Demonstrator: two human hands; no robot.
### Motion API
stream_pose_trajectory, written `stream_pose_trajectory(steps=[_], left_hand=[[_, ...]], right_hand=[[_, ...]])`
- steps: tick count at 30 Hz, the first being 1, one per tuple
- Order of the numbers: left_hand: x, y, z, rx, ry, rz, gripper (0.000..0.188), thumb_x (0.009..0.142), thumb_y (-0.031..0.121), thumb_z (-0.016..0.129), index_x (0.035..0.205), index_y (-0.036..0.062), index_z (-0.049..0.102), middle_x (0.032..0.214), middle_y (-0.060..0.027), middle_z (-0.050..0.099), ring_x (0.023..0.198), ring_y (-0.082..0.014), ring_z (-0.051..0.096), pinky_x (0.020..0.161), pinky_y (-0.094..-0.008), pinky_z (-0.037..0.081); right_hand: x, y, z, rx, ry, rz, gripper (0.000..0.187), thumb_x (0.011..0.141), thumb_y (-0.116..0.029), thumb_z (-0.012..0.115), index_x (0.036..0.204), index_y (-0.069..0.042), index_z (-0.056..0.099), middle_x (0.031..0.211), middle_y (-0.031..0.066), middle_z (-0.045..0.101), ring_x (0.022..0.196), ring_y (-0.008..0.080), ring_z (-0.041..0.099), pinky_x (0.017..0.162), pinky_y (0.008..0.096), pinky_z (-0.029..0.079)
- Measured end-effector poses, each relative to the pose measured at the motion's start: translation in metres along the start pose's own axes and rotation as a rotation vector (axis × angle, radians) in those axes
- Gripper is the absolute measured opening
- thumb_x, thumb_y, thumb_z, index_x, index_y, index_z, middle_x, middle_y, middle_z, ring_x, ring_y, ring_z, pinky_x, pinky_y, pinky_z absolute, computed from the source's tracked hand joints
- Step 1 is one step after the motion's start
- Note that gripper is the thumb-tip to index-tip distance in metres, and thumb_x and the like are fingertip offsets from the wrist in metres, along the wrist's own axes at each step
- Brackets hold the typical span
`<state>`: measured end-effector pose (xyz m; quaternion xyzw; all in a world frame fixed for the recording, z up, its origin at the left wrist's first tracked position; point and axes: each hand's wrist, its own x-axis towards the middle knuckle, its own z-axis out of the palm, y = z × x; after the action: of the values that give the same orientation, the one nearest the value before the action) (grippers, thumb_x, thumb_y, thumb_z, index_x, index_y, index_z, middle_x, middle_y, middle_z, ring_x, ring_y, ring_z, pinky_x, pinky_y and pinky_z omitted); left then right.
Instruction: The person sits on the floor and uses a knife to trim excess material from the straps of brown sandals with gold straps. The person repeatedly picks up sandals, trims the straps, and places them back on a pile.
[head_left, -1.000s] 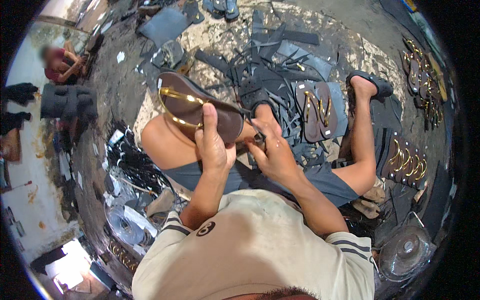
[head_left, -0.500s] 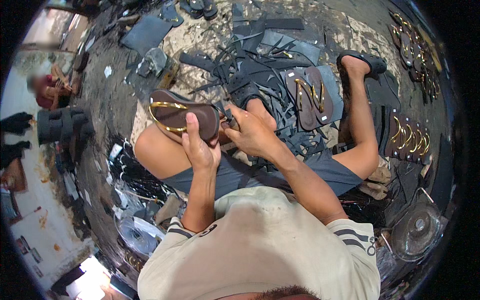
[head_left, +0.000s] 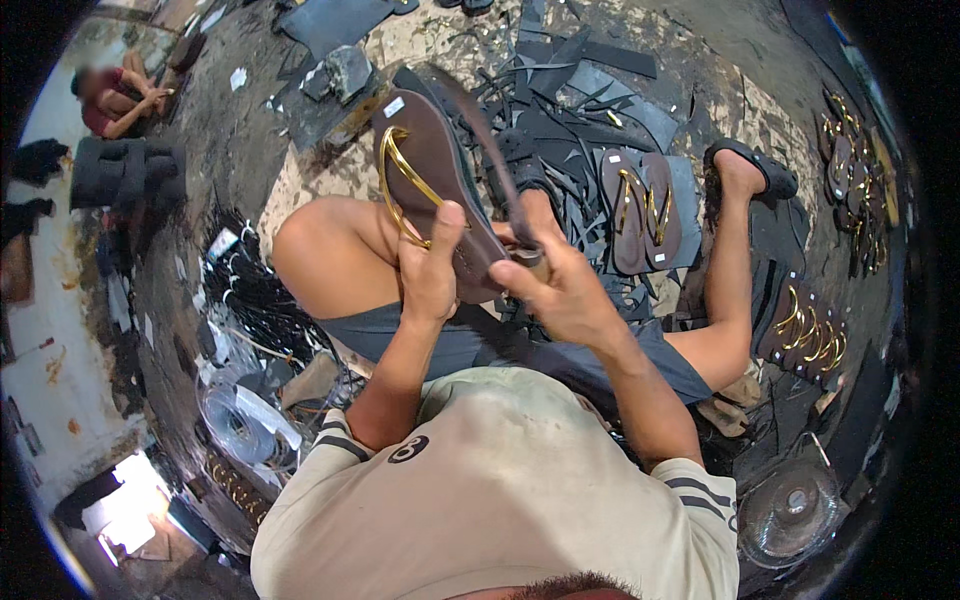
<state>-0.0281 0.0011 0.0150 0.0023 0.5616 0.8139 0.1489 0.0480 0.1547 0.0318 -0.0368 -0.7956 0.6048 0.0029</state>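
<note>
My left hand (head_left: 432,270) grips a brown flip-flop (head_left: 425,140) with a gold strap, its thumb lying over the footbed near the strap. The flip-flop is held tilted above my lap, toe end pointing up and away. Closed round the short handle of a knife (head_left: 532,263), my right hand (head_left: 580,300) has its thumb against the flip-flop's lower edge. A long dark strip (head_left: 492,150), blurred by motion, curves up from the right hand beside the sole; whether it is blade or trimmed rubber I cannot tell.
Dark rubber offcuts (head_left: 560,180) litter the floor ahead. A finished flip-flop pair (head_left: 622,235) lies right of them, and more gold-strapped ones (head_left: 810,335) sit farther right. A fan (head_left: 790,505) stands at lower right. Another person (head_left: 118,105) sits at far left.
The flip-flop has turned from lying sideways to pointing up and away, and moved right. My right hand has shifted right and slightly nearer. The blurred strip now shows.
</note>
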Motion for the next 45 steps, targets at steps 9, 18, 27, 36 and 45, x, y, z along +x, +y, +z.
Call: stream_pose_trajectory(steps=[9,18,27,36,45], left_hand=[[-0.008,-0.003,-0.023,-0.113,0.047,-0.127,0.026,0.101,0.029,0.054,0.112,0.0057,0.056,0.096,-0.0027,0.064,0.083,-0.0098,0.062,0.073,-0.0286,0.053],[-0.017,-0.013,-0.016,0.247,0.183,-0.033,0.031,0.098,0.028,0.059,0.115,0.0021,0.055,0.104,-0.0014,0.06,0.095,-0.0094,0.055,0.087,-0.0286,0.047],[-0.021,-0.002,-0.008,0.345,-0.226,0.109,0.054,0.096,0.04,0.061,0.129,0.0005,0.046,0.104,-0.0034,0.062,0.096,-0.0125,0.057,0.086,-0.0289,0.048],[0.01,0.042,-0.016,0.249,-0.198,-0.238,0.04,0.097,0.039,0.06,0.113,0.0019,0.057,0.1,-0.0031,0.064,0.085,-0.0098,0.061,0.075,-0.025,0.052],[-0.019,0.041,-0.042,0.15,-0.094,-0.329,0.042,0.096,0.036,0.063,0.12,0.002,0.056,0.099,-0.0007,0.063,0.086,-0.0077,0.059,0.075,-0.0239,0.049]], right_hand=[[0.018,0.062,0.027,-0.443,-0.073,-0.14,0.034,0.078,-0.008,0.067,0.111,-0.006,0.056,0.092,0.0176,0.063,0.089,0.0396,0.062,0.072,0.046,0.049],[0.176,0.102,0.076,-0.001,0.338,-0.47,0.036,0.086,-0.02,0.066,0.117,-0.006,0.054,0.095,0.0098,0.064,0.084,0.0257,0.064,0.067,0.0393,0.049],[0.074,-0.011,-0.01,0.404,0.081,0.174,0.03,0.092,-0.029,0.067,0.106,-0.002,0.063,0.079,0.0093,0.067,0.068,0.0135,0.059,0.065,0.0309,0.048],[-0.007,-0.013,0.0,0.063,0.094,0.157,0.034,0.09,-0.025,0.069,0.113,-0.002,0.059,0.09,0.0182,0.066,0.079,0.0332,0.066,0.068,0.0398,0.05],[-0.07,0.05,0.043,-0.232,0.055,0.077,0.036,0.076,-0.004,0.071,0.11,-0.008,0.059,0.087,0.0148,0.061,0.077,0.0351,0.064,0.066,0.0429,0.053]])
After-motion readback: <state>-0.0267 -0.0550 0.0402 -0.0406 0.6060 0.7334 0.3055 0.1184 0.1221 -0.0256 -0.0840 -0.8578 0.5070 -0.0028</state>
